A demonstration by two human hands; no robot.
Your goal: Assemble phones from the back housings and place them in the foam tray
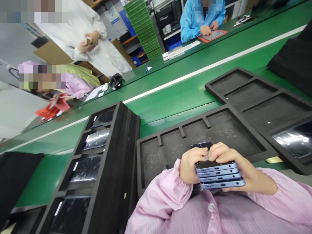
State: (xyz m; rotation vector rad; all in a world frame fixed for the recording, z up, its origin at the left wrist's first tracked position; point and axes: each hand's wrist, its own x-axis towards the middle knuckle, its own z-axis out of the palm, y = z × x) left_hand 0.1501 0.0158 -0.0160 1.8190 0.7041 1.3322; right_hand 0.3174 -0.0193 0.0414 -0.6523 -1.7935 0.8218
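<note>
Close to my body I hold a stack of several smartphones (218, 175) with light-blue frames, their port ends facing me. My right hand (235, 165) wraps round the right side of the stack, its fingers bent over the top phone. From the left, my left hand (193, 161) grips the stack, with fingertips on its dark upper face. The fingers of both hands meet there and hide much of that face. Just beyond and under my hands lies a black foam tray (170, 154) with short dividers.
To the left stands a tall pile of black foam trays (122, 156), its top one holding dark phone-sized panels (85, 168). Another foam tray (258, 94) at right holds a shiny panel (296, 139). Across the green bench (168, 100) are several co-workers, one in blue (191, 19).
</note>
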